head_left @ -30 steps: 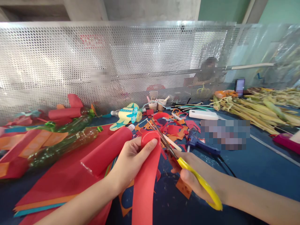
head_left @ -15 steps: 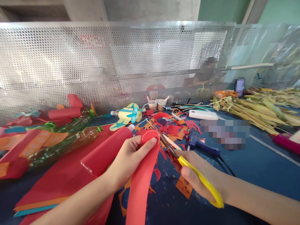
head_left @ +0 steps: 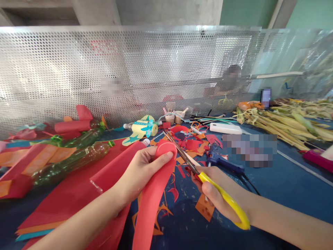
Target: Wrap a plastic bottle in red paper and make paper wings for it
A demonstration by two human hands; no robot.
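Note:
My left hand (head_left: 145,166) pinches a long red paper strip (head_left: 149,205) near its rounded top end, thumb lying on the front. A pale curved line shows along that end. In my right hand (head_left: 218,187) is a pair of scissors (head_left: 226,198) with yellow handles, its blades pointing up and left. The blades lie close along the right side of the strip's top; whether they touch the paper I cannot tell. Behind my left hand lies a bottle wrapped in red paper (head_left: 119,163). Red and orange paper scraps (head_left: 192,144) are scattered beyond the scissors.
A blue glue gun (head_left: 225,159) lies right of the scraps, near a white handled tool (head_left: 225,128). Green plastic bottles (head_left: 78,156) and red sheets (head_left: 65,198) fill the left. Dried husks (head_left: 281,123) lie far right. A perforated metal screen (head_left: 156,69) bounds the back.
The strip's lower end has swung to the left, and its top has turned slightly in my left hand. The scissors have shifted only a little, still beside the strip.

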